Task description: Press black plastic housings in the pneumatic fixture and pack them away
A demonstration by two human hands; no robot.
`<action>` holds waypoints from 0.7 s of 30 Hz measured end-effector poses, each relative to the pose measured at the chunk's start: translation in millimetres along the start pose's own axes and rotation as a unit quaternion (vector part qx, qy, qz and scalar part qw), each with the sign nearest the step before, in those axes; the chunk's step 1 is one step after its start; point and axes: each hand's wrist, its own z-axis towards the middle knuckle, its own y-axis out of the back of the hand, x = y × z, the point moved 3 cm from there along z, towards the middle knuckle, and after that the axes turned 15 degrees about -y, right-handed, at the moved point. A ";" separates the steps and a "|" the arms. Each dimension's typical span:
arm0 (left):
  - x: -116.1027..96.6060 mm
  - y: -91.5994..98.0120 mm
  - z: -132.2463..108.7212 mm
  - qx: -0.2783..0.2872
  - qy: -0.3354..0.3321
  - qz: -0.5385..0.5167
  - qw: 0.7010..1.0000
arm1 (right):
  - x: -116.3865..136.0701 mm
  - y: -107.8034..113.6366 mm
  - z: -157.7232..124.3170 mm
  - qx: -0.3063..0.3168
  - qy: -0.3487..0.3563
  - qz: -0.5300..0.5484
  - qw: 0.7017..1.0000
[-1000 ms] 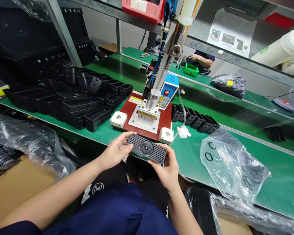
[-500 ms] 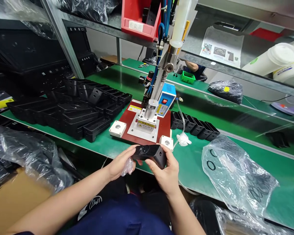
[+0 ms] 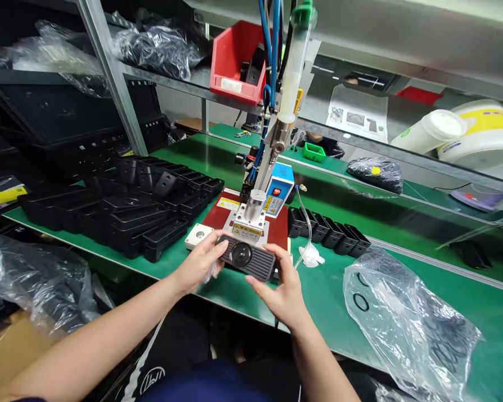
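Observation:
A black plastic housing (image 3: 255, 261) with a ribbed face and a round recess is held tilted up between my hands. My left hand (image 3: 199, 262) grips its left end, thumb on the ribbed face. A crumpled piece of clear plastic (image 3: 212, 272) shows under that hand's fingers. Around the right end curls my right hand (image 3: 283, 287), fingers at the top corner and thumb by the lower edge. Just behind the housing stands a bench press (image 3: 254, 209) on a dark red base (image 3: 279, 226), its front partly hidden by the housing.
Many similar black housings (image 3: 138, 215) are piled on the left of the green bench (image 3: 318, 304). A short row of them (image 3: 329, 230) stands right of the press. A clear bag with black rings (image 3: 406, 318) lies at right. Overhead, a shelf bears a red bin (image 3: 238, 61).
The housing has been turned so its ribbed face points up toward me, and it now sits nearer the press. My right thumb has shifted to its lower edge. The camera view has tilted up.

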 end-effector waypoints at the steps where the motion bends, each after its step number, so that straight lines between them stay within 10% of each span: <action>1: -14.2 -1.9 14.7 0.013 -0.047 0.029 0.998 | -1.0 2.8 11.0 -0.001 0.012 0.019 1.000; 5: -53.4 -13.0 73.4 0.032 -0.173 0.114 0.978 | 0.3 13.8 70.4 -0.031 0.048 0.081 0.995; 10: -54.5 -14.8 122.4 -0.023 -0.167 0.124 0.978 | -5.9 14.7 132.1 -0.003 0.007 0.124 0.992; 21: -28.7 -16.2 128.1 -0.062 -0.179 0.174 0.966 | -37.8 8.8 136.9 0.031 -0.038 0.143 0.989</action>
